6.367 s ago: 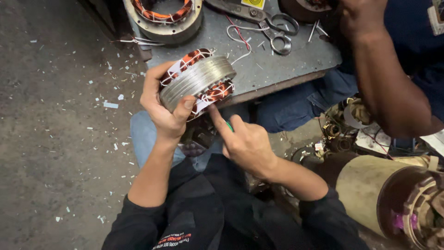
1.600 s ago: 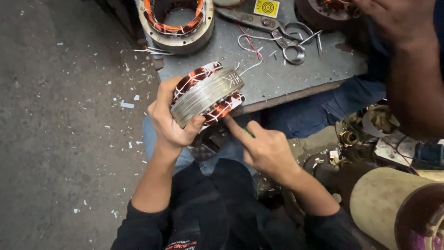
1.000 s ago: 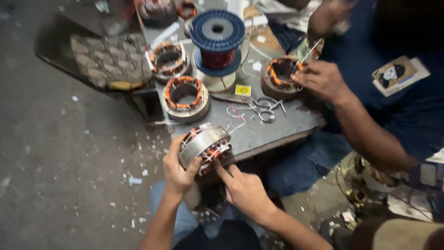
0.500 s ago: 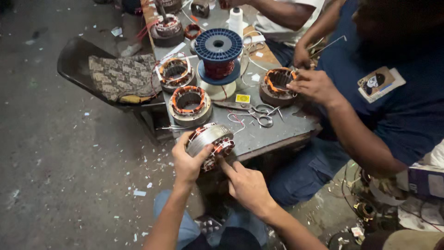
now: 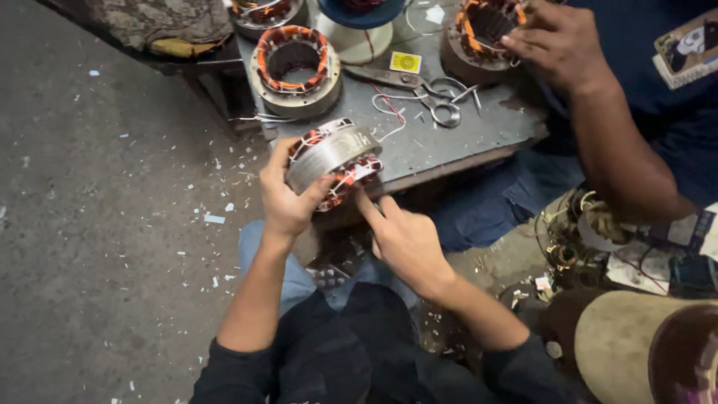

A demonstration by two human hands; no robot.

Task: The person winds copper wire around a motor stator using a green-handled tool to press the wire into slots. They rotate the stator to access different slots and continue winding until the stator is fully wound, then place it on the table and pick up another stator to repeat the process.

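Floor [image 5: 97, 224]: grey concrete, left half of view, littered with white scraps.

Bench [image 5: 449, 138]: grey metal top, upper centre, front edge just beyond the held part.

Co-worker, right side: dark blue shirt, arm [image 5: 621, 142] reaching down over the bench's right end, their hand [image 5: 550, 45] resting on a stator [image 5: 479, 34] at top right. Keeps that corner blocked.

Drum [image 5: 643, 352]: tan cylinder, bottom right, cut off by the frame. Wire scrap pile [image 5: 591, 232] just above it.

Second stator [image 5: 295, 67]: on the bench, upper left, lying flat, orange-red windings around an open bore. A third one and a spool base are cropped at the top edge.

Held stator [image 5: 333, 161]: off the bench, in the air just in front of its near edge, tilted on its side, steel lamination band facing the camera, copper windings showing on both ends. White leads trail off it toward the bench.

Left hand [image 5: 288, 202]: wrapped around the stator's left and underside, thumb up across the steel band, firm closed hold.

Right hand [image 5: 407, 239]: fingers loosely curled, index finger extended, tip at the lower-right winding of the held stator. Whether it pinches anything, can't tell.

Scissors [image 5: 419, 86]: flat on the bench, between the held stator and the co-worker's, handles right. Red and white wire offcuts beside them. Small yellow tag [image 5: 405, 62] just above.
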